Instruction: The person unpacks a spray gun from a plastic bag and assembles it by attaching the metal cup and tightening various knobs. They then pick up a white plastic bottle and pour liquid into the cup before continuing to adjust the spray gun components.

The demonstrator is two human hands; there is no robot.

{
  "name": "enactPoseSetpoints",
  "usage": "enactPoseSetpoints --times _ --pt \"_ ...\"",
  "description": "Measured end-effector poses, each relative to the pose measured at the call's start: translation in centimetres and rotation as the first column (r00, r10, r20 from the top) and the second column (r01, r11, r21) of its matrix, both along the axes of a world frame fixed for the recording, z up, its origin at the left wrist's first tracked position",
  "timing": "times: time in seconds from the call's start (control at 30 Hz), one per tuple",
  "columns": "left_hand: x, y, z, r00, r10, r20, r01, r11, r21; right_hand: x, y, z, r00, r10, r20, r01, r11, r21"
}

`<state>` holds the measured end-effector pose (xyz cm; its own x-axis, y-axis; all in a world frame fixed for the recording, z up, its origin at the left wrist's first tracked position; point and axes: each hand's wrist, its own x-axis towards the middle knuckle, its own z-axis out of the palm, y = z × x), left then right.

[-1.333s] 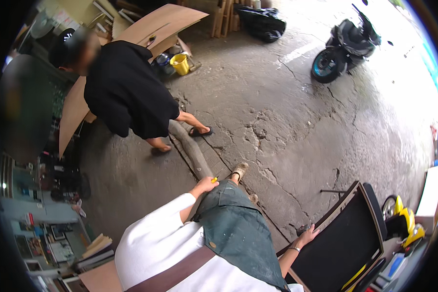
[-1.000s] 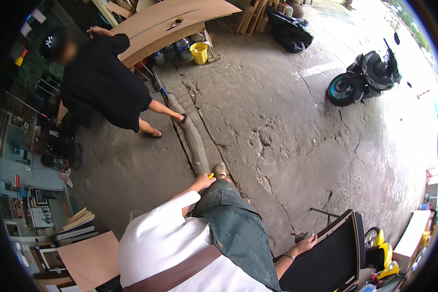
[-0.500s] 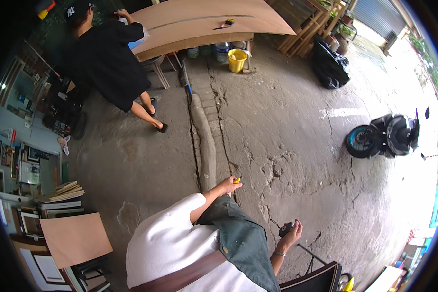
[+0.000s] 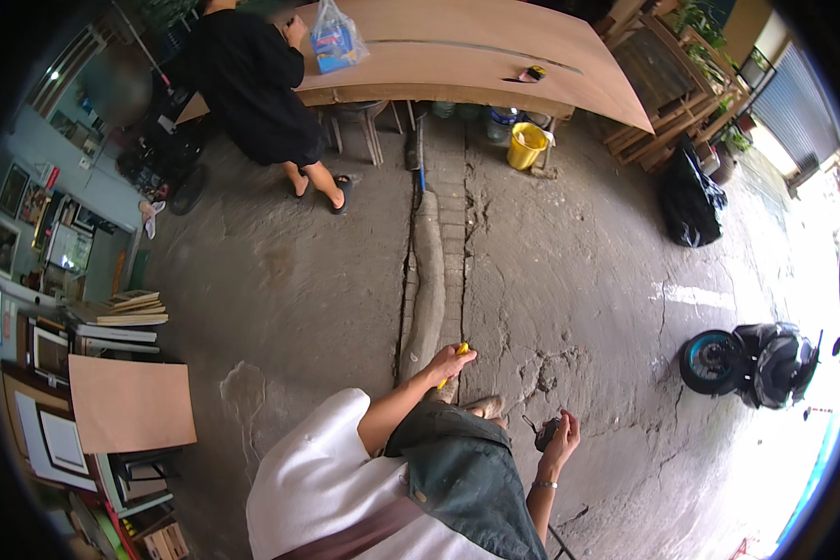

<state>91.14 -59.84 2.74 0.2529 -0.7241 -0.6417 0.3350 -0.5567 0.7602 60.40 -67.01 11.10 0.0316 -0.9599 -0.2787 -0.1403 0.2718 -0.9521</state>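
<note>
My left hand (image 4: 451, 363) is closed around a slim yellow utility knife (image 4: 463, 350), held out in front of my body over the floor. Lower and to the right, my right hand (image 4: 559, 442) grips a small black tape measure (image 4: 546, 434) with a thin cord loop hanging off it. Its fingers hide part of the case. A dark green apron (image 4: 467, 467) covers my front, and my shoes (image 4: 485, 405) show just beyond it. Both hands are well apart from each other and touch nothing else.
Ahead stands a table with a large brown board (image 4: 457, 28), bearing a bagged blue package (image 4: 336, 45) and a yellow-black tape measure (image 4: 533, 74). A person in black (image 4: 252, 84) stands there. A raised cement strip (image 4: 427, 280) crosses the cracked floor. A motorcycle (image 4: 756, 364) is right; frames (image 4: 51, 359) left.
The table and person show nearer and lower in view, shifted right. The bagged package now shows fully. My left hand has turned, showing more of the yellow knife; both hands keep their holds.
</note>
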Motion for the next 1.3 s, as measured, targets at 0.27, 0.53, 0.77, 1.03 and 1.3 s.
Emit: enactPoseSetpoints --times 0.27,0.53,0.77,1.03,1.3 --pt "-2.2 -2.8 -0.6 0.987 0.142 -0.071 -0.142 0.990 0.003 3.4 -6.1 -1.1 0.990 0.140 0.014 -0.141 0.988 0.063" --pt "-3.9 -12.9 1.8 0.996 -0.045 0.072 0.049 0.998 -0.048 5.5 -16.2 -1.7 0.966 0.256 0.026 -0.256 0.967 -0.012" --pt "-7.2 -25.0 7.9 0.973 -0.155 0.168 0.204 0.922 -0.329 5.8 -27.4 1.5 0.889 0.382 -0.254 -0.436 0.875 -0.211" --pt "-8.7 -31.2 8.8 0.937 -0.133 -0.322 0.040 0.959 -0.281 10.7 -33.7 6.6 0.794 0.488 -0.362 -0.602 0.711 -0.363" --pt "-4.7 -36.2 9.8 0.869 -0.146 -0.472 -0.009 0.950 -0.311 16.6 -37.7 7.7 0.709 0.467 -0.528 -0.705 0.491 -0.512"
